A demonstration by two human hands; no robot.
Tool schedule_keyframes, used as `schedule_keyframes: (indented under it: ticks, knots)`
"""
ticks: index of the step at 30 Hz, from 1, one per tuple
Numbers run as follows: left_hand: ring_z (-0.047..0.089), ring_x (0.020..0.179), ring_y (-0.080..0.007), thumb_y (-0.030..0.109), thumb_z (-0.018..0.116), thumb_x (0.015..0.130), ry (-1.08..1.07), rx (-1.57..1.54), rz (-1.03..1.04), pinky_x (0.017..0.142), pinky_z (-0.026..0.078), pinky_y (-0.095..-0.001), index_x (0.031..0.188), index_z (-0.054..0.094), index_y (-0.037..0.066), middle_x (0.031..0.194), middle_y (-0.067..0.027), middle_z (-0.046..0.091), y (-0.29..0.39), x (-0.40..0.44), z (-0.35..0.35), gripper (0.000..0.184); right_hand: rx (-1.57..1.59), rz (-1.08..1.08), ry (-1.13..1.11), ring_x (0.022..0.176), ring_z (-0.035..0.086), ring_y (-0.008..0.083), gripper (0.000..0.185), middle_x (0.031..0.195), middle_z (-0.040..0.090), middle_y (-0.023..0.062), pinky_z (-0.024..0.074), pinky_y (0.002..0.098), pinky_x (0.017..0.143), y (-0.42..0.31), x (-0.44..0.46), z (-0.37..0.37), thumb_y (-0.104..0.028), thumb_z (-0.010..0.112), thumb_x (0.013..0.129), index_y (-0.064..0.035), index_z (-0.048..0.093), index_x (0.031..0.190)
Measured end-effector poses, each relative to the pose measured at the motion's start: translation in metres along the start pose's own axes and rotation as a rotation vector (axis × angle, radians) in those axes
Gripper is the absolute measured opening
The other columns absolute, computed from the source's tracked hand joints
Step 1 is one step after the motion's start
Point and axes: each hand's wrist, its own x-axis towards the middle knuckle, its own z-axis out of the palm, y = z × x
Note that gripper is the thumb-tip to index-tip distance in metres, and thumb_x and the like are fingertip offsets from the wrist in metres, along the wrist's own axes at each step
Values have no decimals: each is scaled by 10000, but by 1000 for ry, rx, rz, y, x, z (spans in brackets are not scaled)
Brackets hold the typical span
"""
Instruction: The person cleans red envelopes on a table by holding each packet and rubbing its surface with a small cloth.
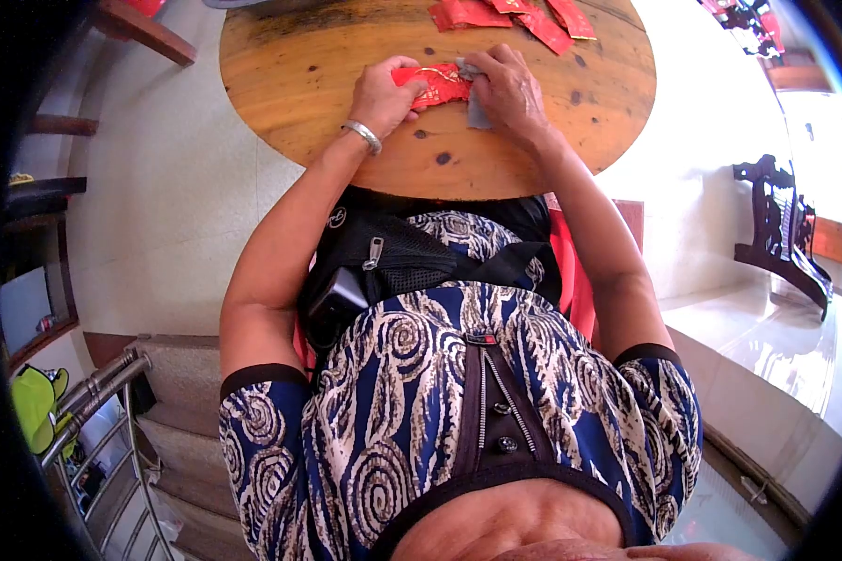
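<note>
A red packet with gold print (444,84) is held just above or on the round wooden table (346,56). My left hand (384,98) wears a silver bracelet and is closed around the packet's left end, thumb on top. At the other end, my right hand (509,91) has its fingers bent over a thin grey piece that looks like cloth (478,116). This grey piece touches the packet's right edge, and part of it is hidden under the fingers.
Several more red packets (544,29) lie at the table's far edge. A dark carved wooden chair (772,224) stands on the right. Steps (192,421) with a metal railing (126,449) are at lower left. A black bag (384,257) rests on my lap.
</note>
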Motion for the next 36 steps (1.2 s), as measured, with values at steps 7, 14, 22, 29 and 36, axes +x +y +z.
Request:
schedule_keyframes:
  ticks: [7,14,22,29,36]
  knots:
    - [687,625,-149,58,675,839,7,-72,-7,462,543,-247,1051,642,16,894,-105,688,-8,5,1,218,-75,39,-20,975,564,327,262,978,582,104,498,438,810,17,-7,-15,-110,595,780,-143,663,1030]
    - [641,623,-108,67,667,857,8,-97,-32,489,531,-225,1087,610,35,835,-42,662,-3,1,2,240,100,-93,117,928,565,311,241,958,580,104,500,400,798,-4,-2,-21,-97,615,765,-135,666,998]
    - [675,620,-150,44,666,823,27,-65,34,492,564,-256,1031,645,8,859,-88,683,-7,6,1,213,-6,-262,43,908,555,306,258,939,573,96,498,406,781,-28,-5,2,-87,630,749,-130,661,1001]
    - [682,626,-150,52,675,822,30,-73,19,484,559,-251,1039,642,7,863,-92,688,-7,6,1,224,23,-134,48,927,558,313,260,942,572,103,504,420,783,-13,-3,4,-78,618,758,-111,653,1013]
    - [646,644,-112,57,669,846,-17,-92,-36,499,546,-230,1126,594,22,857,-59,658,-1,3,0,292,15,-69,35,950,561,312,262,962,581,101,509,421,801,-4,-7,0,-88,619,776,-107,651,1035]
